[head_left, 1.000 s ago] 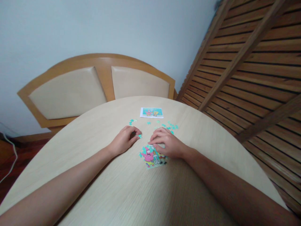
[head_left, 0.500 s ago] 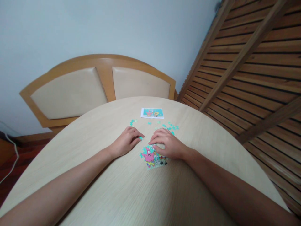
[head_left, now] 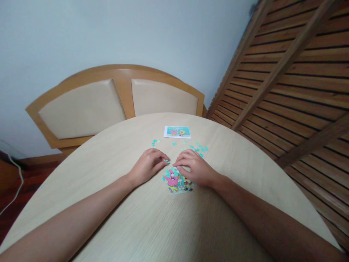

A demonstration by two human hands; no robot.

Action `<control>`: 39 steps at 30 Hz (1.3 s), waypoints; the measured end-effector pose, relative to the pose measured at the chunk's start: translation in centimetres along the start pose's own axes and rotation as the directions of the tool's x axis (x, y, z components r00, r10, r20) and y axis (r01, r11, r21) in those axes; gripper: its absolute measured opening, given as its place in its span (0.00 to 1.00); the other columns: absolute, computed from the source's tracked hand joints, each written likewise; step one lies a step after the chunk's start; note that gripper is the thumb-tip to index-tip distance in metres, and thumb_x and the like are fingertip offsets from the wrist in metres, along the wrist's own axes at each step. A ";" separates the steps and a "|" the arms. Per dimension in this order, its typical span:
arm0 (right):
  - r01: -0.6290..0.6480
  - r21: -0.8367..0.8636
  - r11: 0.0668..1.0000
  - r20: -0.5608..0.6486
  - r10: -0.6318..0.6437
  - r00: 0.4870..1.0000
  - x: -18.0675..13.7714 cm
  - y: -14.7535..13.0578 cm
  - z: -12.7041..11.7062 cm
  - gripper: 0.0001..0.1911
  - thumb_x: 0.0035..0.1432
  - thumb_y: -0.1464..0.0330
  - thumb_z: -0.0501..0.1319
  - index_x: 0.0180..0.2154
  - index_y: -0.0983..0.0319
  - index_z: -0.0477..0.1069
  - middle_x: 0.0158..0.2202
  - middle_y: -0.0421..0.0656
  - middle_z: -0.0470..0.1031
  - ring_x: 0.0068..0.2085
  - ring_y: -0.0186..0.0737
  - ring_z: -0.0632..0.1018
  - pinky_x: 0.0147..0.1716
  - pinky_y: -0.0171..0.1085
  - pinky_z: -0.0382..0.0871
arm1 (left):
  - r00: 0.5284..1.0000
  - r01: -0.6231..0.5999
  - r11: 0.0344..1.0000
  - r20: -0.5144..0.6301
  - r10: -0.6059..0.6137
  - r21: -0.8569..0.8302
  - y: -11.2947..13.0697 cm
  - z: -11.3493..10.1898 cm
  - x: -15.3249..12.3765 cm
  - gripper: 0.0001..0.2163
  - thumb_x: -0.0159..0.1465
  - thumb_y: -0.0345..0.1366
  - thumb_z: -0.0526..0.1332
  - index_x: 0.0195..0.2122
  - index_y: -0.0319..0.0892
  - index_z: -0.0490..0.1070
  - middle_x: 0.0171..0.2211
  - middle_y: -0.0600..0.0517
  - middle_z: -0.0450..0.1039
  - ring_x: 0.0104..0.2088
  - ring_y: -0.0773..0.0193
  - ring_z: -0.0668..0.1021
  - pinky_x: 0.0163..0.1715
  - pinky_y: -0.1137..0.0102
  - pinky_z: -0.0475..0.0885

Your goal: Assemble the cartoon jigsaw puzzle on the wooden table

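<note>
A partly built cartoon jigsaw [head_left: 176,182] lies on the round pale wooden table [head_left: 152,222]. My left hand [head_left: 148,166] rests at its upper left edge, fingers curled, pinching a small teal puzzle piece [head_left: 166,160] against the table. My right hand [head_left: 194,168] lies over the jigsaw's upper right part, fingers bent and pressing down on it. The two hands' fingertips nearly meet above the pink figure.
Loose teal pieces [head_left: 199,148] are scattered behind my right hand, a few more [head_left: 155,142] behind my left. A small reference picture [head_left: 177,131] lies near the far table edge. A padded wooden bench back [head_left: 117,102] stands behind; slatted wooden panels [head_left: 294,83] lean at right.
My left hand has slid right with the teal piece, closing up to the jigsaw's edge and my right fingertips. My right hand has stayed on the jigsaw.
</note>
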State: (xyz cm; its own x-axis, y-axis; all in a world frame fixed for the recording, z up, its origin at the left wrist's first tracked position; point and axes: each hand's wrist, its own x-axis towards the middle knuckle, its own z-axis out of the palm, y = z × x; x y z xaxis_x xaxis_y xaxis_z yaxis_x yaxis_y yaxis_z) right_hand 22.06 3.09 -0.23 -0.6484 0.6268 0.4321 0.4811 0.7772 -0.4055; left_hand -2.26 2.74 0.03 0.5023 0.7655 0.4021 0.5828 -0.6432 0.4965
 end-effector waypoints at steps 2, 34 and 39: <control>-0.054 0.025 0.998 -0.044 0.055 0.998 0.1 -0.2 0.3 0.10 0.63 0.69 0.63 0.45 0.57 0.79 0.42 0.45 0.80 0.49 0.46 0.74 0.52 0.48 0.66 | 0.997 0.048 0.998 -0.060 -0.051 -0.049 0.6 0.2 0.0 0.05 0.67 0.38 0.64 0.40 0.44 0.76 0.37 0.51 0.78 0.41 0.58 0.77 0.47 0.60 0.70; -0.281 0.366 0.887 -0.109 0.341 0.934 0.3 1.9 0.1 0.09 0.58 0.69 0.62 0.37 0.61 0.80 0.37 0.45 0.83 0.39 0.40 0.82 0.42 0.39 0.75 | 0.922 -0.320 0.947 0.237 0.306 0.022 2.9 0.2 -1.0 0.11 0.69 0.37 0.58 0.47 0.48 0.78 0.49 0.48 0.77 0.48 0.57 0.78 0.52 0.60 0.74; -0.251 0.284 0.926 -0.099 0.289 0.952 0.1 1.8 0.2 0.08 0.55 0.72 0.63 0.34 0.59 0.82 0.35 0.43 0.83 0.40 0.41 0.81 0.46 0.41 0.73 | 0.921 -0.316 0.948 0.249 0.300 0.029 2.6 0.2 -1.1 0.11 0.68 0.35 0.57 0.46 0.49 0.79 0.48 0.49 0.77 0.47 0.58 0.79 0.51 0.61 0.75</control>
State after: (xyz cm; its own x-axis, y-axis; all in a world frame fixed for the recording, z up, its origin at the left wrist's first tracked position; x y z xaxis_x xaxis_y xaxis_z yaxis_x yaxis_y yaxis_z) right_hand 22.78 4.55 -1.08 -0.4200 0.8266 0.3745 0.4406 0.5466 -0.7121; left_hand -1.20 0.22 0.74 0.7965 0.5084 0.3273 0.4122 -0.8526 0.3213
